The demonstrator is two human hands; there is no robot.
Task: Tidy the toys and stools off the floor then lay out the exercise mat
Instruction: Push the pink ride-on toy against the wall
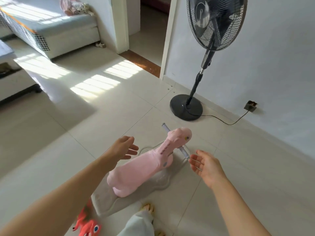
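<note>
So, both my arms are stretched out over the pale tiled floor (pixel 51 150), and the pink rocking horse (pixel 144 166) stands between them on its grey, wavy-edged base (pixel 158 182), its head turned away from me toward the fan; my left hand (pixel 123 148) hovers just beside the horse's neck on the left, fingers straight and loosely spread, palm turned inward, holding nothing and not touching the toy; my right hand (pixel 207 167) is on the other side, palm up and fingers relaxed and open — its fingertips (pixel 192 158) lie just at the near end of the white handle bar (pixel 183 151) that runs through the horse's head, though I cannot tell whether they actually touch it; the far end of that bar sticks out beyond the head on the left. Nearer to me, at the lower left by the back of the base, a red-orange plush toy (pixel 88 223) lies on the tiles; my trouser leg and a foot in a sandal (pixel 148 208) show just beside the base's near edge. Further off, a black pedestal fan (pixel 216 23) stands by the white wall, its cord running to a low wall socket (pixel 250 105); a sofa (pixel 56 29) sits at the far left — sunlight stripes the floor before it.
</note>
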